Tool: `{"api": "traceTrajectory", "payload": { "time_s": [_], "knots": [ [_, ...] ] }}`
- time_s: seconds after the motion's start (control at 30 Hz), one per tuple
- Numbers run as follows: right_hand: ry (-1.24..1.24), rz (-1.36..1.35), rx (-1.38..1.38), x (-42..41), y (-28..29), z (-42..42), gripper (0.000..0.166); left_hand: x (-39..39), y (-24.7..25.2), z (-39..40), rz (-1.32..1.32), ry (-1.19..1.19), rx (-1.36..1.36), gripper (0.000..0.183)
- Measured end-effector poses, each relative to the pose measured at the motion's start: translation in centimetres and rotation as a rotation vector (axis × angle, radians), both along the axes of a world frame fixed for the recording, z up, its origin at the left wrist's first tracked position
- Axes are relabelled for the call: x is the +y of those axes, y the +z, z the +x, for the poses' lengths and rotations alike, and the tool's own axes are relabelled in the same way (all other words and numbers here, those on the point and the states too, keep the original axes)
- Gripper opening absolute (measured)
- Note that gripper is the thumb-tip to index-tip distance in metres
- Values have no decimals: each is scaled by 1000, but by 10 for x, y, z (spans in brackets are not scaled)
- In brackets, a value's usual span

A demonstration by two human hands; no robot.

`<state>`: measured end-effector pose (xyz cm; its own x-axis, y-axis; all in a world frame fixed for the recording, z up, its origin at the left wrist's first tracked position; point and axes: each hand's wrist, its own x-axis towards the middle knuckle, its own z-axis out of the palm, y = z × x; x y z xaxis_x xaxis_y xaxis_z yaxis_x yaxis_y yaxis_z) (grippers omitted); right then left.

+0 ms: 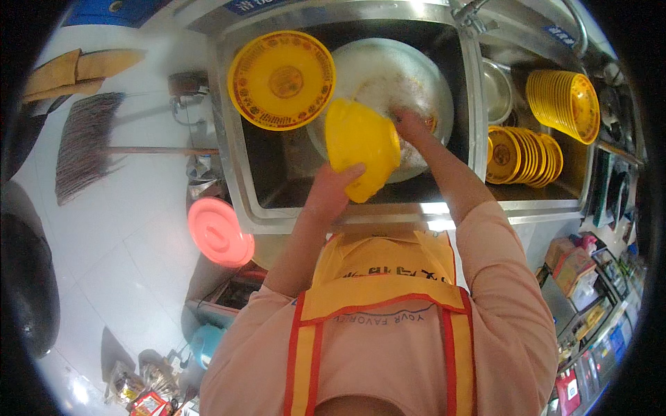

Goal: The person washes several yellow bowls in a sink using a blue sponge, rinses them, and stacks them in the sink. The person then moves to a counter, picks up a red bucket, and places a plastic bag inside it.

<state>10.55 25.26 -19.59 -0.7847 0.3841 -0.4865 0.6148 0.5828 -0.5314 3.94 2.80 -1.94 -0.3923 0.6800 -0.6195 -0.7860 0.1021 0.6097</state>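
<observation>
My left hand (333,190) grips the rim side of a yellow bowl (359,145), tilted over a large round metal basin (437,67) in the left bay of a steel sink (333,214). Cloudy, sudsy water fills the basin. My right hand (410,125) is partly in that water beside the bowl, its fingers hidden, so what they hold does not show. A wide yellow plate or shallow bowl (282,80) with a red patterned rim rests at the basin's upper left.
The right bay holds a nested stack of yellow bowls (562,104), several yellow plates (525,156) and a metal bowl (497,91). Faucets (471,18) stand behind. Left on the floor are a broom (88,145) and a pink lid (221,231).
</observation>
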Motion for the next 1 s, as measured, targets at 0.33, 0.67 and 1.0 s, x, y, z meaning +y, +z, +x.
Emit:
{"api": "traceTrajectory", "payload": {
  "time_s": [0.33, 0.67, 1.0],
  "knots": [
    [249, 110, 687, -49, 221, 19, 31, 25, 3, -4, 89, -42, 34, 36],
    [-499, -924, 34, -7, 135, -46, 41, -3, 13, 12, -150, -374, 141, 43],
    [-311, -1026, 567, -56, 42, 15, 39, -37, -15, 15, 92, -384, 41, 43]
  ]
}}
